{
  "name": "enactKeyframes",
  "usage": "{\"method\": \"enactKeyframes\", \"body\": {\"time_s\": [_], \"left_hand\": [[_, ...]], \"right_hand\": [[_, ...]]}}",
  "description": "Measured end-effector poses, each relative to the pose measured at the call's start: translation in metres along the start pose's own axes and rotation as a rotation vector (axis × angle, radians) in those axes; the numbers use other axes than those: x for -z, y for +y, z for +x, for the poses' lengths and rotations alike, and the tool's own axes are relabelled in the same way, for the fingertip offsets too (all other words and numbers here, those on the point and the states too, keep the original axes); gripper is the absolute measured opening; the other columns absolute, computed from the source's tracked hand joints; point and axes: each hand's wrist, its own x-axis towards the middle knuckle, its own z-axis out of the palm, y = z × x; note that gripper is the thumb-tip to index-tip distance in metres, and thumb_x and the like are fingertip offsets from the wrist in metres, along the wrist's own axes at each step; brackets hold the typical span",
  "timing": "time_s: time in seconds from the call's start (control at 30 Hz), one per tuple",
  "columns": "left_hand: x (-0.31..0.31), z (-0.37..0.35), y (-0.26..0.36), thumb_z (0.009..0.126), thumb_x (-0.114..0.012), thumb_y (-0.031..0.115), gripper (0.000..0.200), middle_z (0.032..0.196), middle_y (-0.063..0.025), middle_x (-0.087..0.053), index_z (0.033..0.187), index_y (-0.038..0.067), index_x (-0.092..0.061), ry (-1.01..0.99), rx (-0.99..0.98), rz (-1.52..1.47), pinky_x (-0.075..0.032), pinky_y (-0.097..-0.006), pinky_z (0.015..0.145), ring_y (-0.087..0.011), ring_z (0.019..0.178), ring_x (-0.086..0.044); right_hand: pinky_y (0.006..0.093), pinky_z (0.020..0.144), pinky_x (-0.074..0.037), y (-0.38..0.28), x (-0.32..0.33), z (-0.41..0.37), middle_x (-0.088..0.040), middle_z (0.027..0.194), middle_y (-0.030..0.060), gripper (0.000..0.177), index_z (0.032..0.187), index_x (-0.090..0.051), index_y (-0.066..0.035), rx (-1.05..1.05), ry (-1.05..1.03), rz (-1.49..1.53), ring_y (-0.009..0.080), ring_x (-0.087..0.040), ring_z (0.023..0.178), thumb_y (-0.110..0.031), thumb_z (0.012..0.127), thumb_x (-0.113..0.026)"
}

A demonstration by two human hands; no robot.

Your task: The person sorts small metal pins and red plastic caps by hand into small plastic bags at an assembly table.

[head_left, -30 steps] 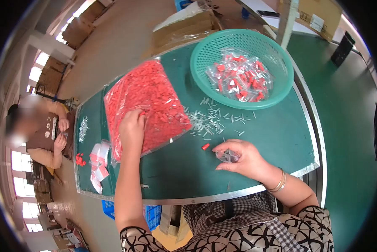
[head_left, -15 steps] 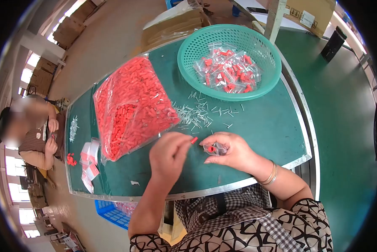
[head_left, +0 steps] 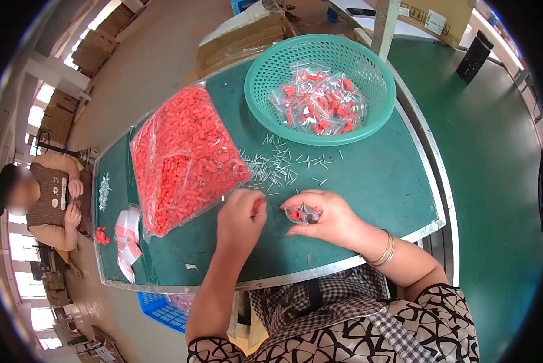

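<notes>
My left hand (head_left: 240,221) is closed in a pinch around a small red plastic tube (head_left: 258,205), mostly hidden by the fingers. Just to its right, my right hand (head_left: 332,219) holds a small clear plastic bag (head_left: 309,214) between thumb and fingers, its mouth facing left. Another red piece shows inside that bag. A large clear bag full of red plastic tubes (head_left: 187,151) lies beyond my left hand. Past both hands, loose metal screws or pins (head_left: 274,168) are scattered on the green tabletop (head_left: 368,181).
A green perforated basket (head_left: 256,97) at the far side holds several small bags with red pieces. Flat small bags (head_left: 126,236) lie on the left, near loose red pieces (head_left: 102,236). A co-worker (head_left: 53,187) sits at the left edge. A blue crate (head_left: 162,311) stands below the table.
My left hand has turned, so the red tube between its fingertips is now more hidden. My right hand still holds the small bag. The whole view has shifted slightly.
</notes>
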Motion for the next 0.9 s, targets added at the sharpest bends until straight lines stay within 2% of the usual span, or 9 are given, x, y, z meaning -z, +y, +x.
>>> {"method": "enactKeyframes", "body": {"time_s": [0.07,0.17,0.33,0.43,0.53,0.63,0.73,0.83,0.9], "left_hand": [[0.019,-0.002,0.015,0.073,-0.069,-0.004,0.020,0.087,-0.0103,-0.064,0.091,0.003,-0.065,0.049,-0.031,-0.103,-0.050,-0.0308,0.063,-0.0235,0.070,-0.062],[0.035,-0.003,0.042,0.073,-0.070,-0.003,0.020,0.089,-0.0111,-0.065,0.091,0.003,-0.065,0.039,-0.224,-0.096,-0.051,-0.0308,0.065,-0.0245,0.075,-0.064],[0.023,-0.002,0.046,0.075,-0.068,-0.002,0.023,0.094,-0.0107,-0.066,0.097,0.004,-0.064,-0.082,-0.302,-0.173,-0.051,-0.0307,0.066,-0.0252,0.077,-0.064],[0.023,-0.003,0.048,0.075,-0.068,-0.001,0.021,0.097,-0.0100,-0.064,0.096,0.004,-0.066,-0.089,-0.183,-0.279,-0.051,-0.0310,0.067,-0.0246,0.077,-0.063],[0.027,-0.003,0.042,0.074,-0.069,0.000,0.020,0.102,-0.0098,-0.061,0.093,0.005,-0.067,-0.121,-0.254,-0.099,-0.050,-0.0315,0.071,-0.0234,0.083,-0.061],[0.026,-0.005,0.041,0.072,-0.070,0.002,0.019,0.105,-0.0098,-0.060,0.091,0.007,-0.069,-0.189,-0.225,-0.050,-0.048,-0.0331,0.075,-0.0238,0.089,-0.059],[0.022,-0.004,0.036,0.071,-0.071,0.003,0.021,0.109,-0.0098,-0.058,0.091,0.008,-0.069,-0.169,-0.376,0.068,-0.048,-0.0341,0.076,-0.0248,0.090,-0.058],[0.024,-0.001,0.036,0.073,-0.070,0.005,0.015,0.106,-0.0121,-0.060,0.088,0.006,-0.066,-0.129,-0.419,0.022,-0.048,-0.0367,0.073,-0.0296,0.090,-0.058],[0.026,-0.001,0.040,0.071,-0.071,0.003,0.016,0.102,-0.0095,-0.061,0.085,0.006,-0.066,-0.097,-0.357,0.040,-0.048,-0.0355,0.072,-0.0266,0.087,-0.058]], "right_hand": [[0.0349,0.078,-0.050,0.000,0.000,0.000,-0.065,0.094,0.0093,0.041,0.105,-0.063,-0.008,-0.024,0.003,-0.003,0.0273,-0.063,0.086,-0.018,0.070,-0.080],[0.0347,0.078,-0.050,0.001,-0.003,0.000,-0.065,0.094,0.0105,0.040,0.105,-0.063,-0.007,-0.051,-0.001,0.030,0.0271,-0.063,0.086,-0.017,0.070,-0.080],[0.0345,0.077,-0.050,0.005,-0.006,0.000,-0.065,0.095,0.0118,0.041,0.106,-0.063,-0.006,-0.022,0.004,0.019,0.0264,-0.064,0.087,-0.017,0.070,-0.080],[0.0348,0.077,-0.050,0.004,-0.003,0.000,-0.065,0.096,0.0116,0.042,0.106,-0.063,-0.006,-0.035,0.001,0.034,0.0265,-0.064,0.087,-0.018,0.069,-0.080],[0.0352,0.078,-0.050,-0.001,-0.002,0.000,-0.066,0.096,0.0107,0.041,0.105,-0.063,-0.006,-0.061,-0.018,0.059,0.0268,-0.063,0.088,-0.018,0.069,-0.080],[0.0355,0.079,-0.050,0.004,-0.005,0.000,-0.066,0.096,0.0098,0.041,0.105,-0.063,-0.007,-0.032,-0.023,0.092,0.0269,-0.063,0.088,-0.019,0.069,-0.080],[0.0356,0.080,-0.050,0.003,-0.004,0.000,-0.066,0.095,0.0091,0.040,0.104,-0.063,-0.008,0.013,-0.029,0.041,0.0266,-0.063,0.088,-0.019,0.069,-0.080],[0.0351,0.077,-0.050,0.003,-0.007,-0.001,-0.066,0.094,0.0084,0.039,0.103,-0.063,-0.007,0.054,0.024,0.059,0.0257,-0.063,0.088,-0.018,0.070,-0.080],[0.0344,0.073,-0.051,0.002,-0.006,0.000,-0.066,0.093,0.0079,0.035,0.101,-0.064,-0.007,0.073,0.099,0.052,0.0248,-0.063,0.086,-0.016,0.071,-0.078]]}}
